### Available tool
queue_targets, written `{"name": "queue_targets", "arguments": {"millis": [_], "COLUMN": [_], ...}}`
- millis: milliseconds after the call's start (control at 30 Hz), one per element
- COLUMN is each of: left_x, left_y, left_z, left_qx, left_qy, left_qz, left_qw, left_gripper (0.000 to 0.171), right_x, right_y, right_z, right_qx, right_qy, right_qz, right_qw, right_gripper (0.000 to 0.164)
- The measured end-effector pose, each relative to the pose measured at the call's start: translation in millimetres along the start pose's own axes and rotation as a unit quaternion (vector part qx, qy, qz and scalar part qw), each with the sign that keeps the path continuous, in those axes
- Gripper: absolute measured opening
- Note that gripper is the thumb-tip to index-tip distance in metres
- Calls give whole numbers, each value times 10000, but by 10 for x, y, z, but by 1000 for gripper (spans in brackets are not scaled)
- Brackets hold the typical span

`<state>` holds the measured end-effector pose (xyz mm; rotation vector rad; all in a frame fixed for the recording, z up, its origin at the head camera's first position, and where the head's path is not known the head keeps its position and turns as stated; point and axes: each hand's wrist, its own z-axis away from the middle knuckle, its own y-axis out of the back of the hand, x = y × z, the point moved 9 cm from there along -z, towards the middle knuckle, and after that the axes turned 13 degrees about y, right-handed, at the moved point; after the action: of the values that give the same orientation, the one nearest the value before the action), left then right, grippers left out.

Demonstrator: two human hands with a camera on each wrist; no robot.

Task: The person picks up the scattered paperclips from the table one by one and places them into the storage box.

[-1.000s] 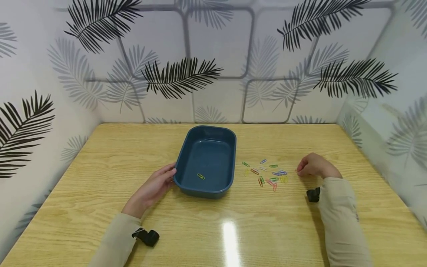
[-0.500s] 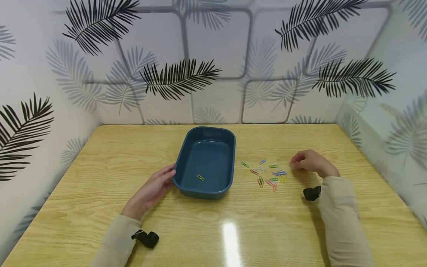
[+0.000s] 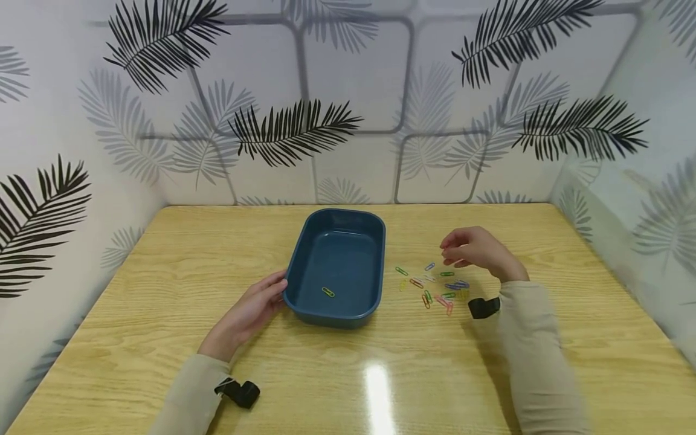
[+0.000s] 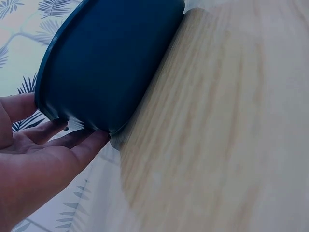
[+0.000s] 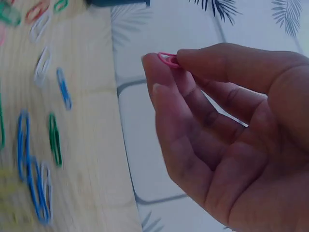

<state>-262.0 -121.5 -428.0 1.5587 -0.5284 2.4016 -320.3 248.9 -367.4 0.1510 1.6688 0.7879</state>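
Observation:
A pink paper clip [image 5: 169, 59] is pinched between the thumb and index fingertip of my right hand [image 3: 481, 251], which is raised over the back of the paper clip group. My left hand [image 3: 255, 311] touches the near left side of a dark blue tray [image 3: 300, 311]. In the left wrist view, the fairly straight fingers of the left hand [image 4: 46, 154] lie along the tray's outer wall, one at the rim. A single yellow paper clip [image 3: 328, 292] lies inside the tray. Loose on the table are green [image 3: 401, 271], blue [image 3: 430, 266] and red [image 3: 426, 301] paper clips.
The wooden table [image 3: 304, 386] ends at the back against a leaf-patterned wall covering [image 3: 359, 163]. Several more white, yellow and pink paper clips [image 3: 449, 309] lie right of the tray. A black wrist camera [image 3: 484, 308] is strapped over the right sleeve.
My right hand has lifted off the table at the right and moved left and back toward the tray, carrying the pink paper clip. The left hand and the tray stay in place.

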Motion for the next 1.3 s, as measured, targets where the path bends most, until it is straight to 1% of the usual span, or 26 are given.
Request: {"name": "queue_targets", "arguments": {"millis": [133,367,533,700,833,1067,1300], "left_x": [2,4,-10,-14,-19,-42,-44], "left_y": [3,-11,-25,-6,7,-1,-31], "left_z": [-4,-17,-27,-33,-26,9,39], "left_qx": [7,-3,-41,-29,-26,2,-24], "left_qy": [10,-17,-27,-43,-56,-67,-142], "left_qz": [-29,-72,-95,-73,-112,-118,-86], "left_qw": [10000,10000,9999,10000,9999,9999,9999], "left_gripper": [53,53,54,55,55,54,53], "right_x": [-84,-178,-273,-448,-581,-700,-790], "right_y": [-84,-257,-458,-641,-769,-989,-1124], "right_z": [-123,-311,-384,-419,-412,-353,-279], "right_qx": [88,285,227,149,73,-107,-195], "right_qy": [97,314,502,712,806,842,914], "right_qz": [-374,-738,-1228,-1645,-1752,-1879,-1697], "right_qw": [9992,9964,9909,9837,9812,9785,9810], "right_gripper": [24,20,20,23,23,21,17]}}
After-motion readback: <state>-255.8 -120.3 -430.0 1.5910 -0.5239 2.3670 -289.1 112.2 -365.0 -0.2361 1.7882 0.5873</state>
